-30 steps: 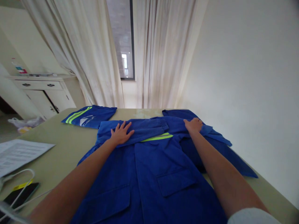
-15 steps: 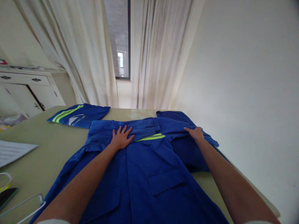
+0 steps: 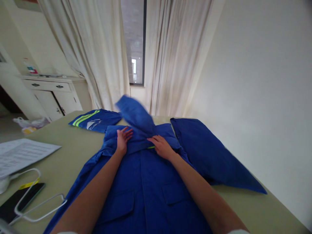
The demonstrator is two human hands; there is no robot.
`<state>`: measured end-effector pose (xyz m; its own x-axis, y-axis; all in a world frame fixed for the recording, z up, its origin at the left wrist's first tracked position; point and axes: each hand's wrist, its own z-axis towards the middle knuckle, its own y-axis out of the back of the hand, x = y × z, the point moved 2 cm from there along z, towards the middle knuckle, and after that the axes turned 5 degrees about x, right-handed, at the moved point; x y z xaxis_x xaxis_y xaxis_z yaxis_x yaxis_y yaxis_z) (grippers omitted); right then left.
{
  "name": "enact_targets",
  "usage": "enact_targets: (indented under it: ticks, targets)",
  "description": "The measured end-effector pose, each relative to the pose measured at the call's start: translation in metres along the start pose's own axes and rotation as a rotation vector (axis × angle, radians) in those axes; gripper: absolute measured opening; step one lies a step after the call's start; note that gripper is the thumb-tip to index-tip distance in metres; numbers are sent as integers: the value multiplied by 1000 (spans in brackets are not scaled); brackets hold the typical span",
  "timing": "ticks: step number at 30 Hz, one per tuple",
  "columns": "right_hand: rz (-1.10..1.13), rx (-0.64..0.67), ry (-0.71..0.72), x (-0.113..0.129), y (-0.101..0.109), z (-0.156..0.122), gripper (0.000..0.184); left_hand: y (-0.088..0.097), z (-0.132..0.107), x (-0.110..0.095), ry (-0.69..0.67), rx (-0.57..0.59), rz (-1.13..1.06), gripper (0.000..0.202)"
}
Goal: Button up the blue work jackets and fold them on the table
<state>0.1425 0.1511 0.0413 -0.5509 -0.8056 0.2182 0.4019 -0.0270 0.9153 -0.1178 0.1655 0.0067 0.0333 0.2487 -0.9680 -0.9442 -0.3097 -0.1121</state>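
A blue work jacket [image 3: 126,182] lies spread on the table, with flap pockets toward me and its far part folded over. One sleeve [image 3: 136,113] swings up and leftward across the fold, blurred by motion. My right hand [image 3: 162,148] is closed on the sleeve's cloth near the middle of the fold. On the left of the fold rests my left hand [image 3: 123,139], its fingers apart and the palm turned inward beside the sleeve. A bit of yellow-green stripe shows under my right fingers.
Blue cloth with reflective stripes and a white logo [image 3: 94,122] lies at the far left. A darker blue cloth [image 3: 212,156] lies along the right edge. Printed paper [image 3: 26,154], a phone [image 3: 26,198] and a white cable [image 3: 40,219] are on the left of the table [image 3: 83,144].
My right hand has moved left from the right side to the middle, bringing the sleeve over. My left hand has turned from lying flat onto its edge. The view has shifted left.
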Motion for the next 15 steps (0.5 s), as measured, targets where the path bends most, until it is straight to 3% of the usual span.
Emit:
enact_targets:
  ticks: [3,7,12,15]
  targets:
    - [34,-27,-43,-1,-29,-10,65,14,1,-4,12,5,-243,82]
    - [-36,-112,-221,-12,-28,-16,59,29,1,-14,-8,46,-311,83]
    - [-203,-186,-499,-21,-7,-24,52,57,16,-37,101,-163,-522,74]
    - [-313,-137,-579,-26,1,-33,40,72,28,-48,299,-323,-393,57]
